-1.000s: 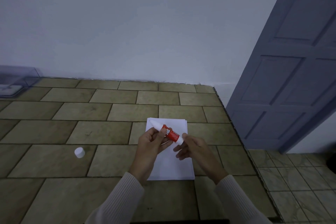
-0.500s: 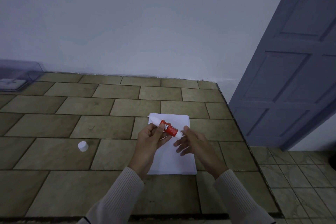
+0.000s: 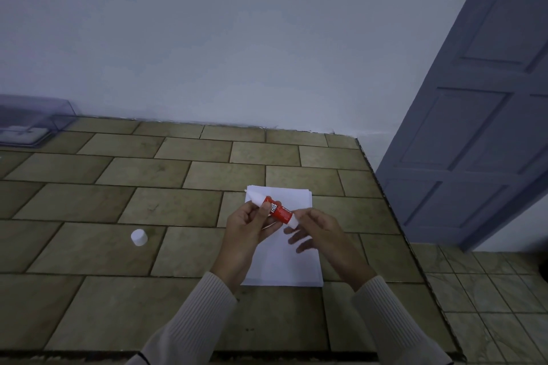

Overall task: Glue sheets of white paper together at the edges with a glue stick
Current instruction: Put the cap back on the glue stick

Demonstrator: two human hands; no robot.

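The tan tiled counter (image 3: pixel 89 246) carries the stack of white paper sheets (image 3: pixel 281 264) close to its right edge, so a careless sweep could push loose sheets toward that drop. The stack looks slightly fanned at its far edge. If glue goes down before the sheets are squared, the edges may bond crooked.

The left hand (image 3: pixel 246 234) wraps its fingers round the red middle of the red-and-white glue stick (image 3: pixel 277 210). The right hand (image 3: pixel 323 237) pinches the white base end between thumb and forefinger, its other fingers spread loose. That pinch looks set to twist the base, and too many turns would push out a long soft column of glue that can snap or smear.

The stick lies slanted between the 2 hands, above the far half of the stack. Its white tip points toward the stack's far left corner, past the left thumb. The small white cap (image 3: pixel 139 237) sits well apart to the left on the counter; left off long, the glue may dry.
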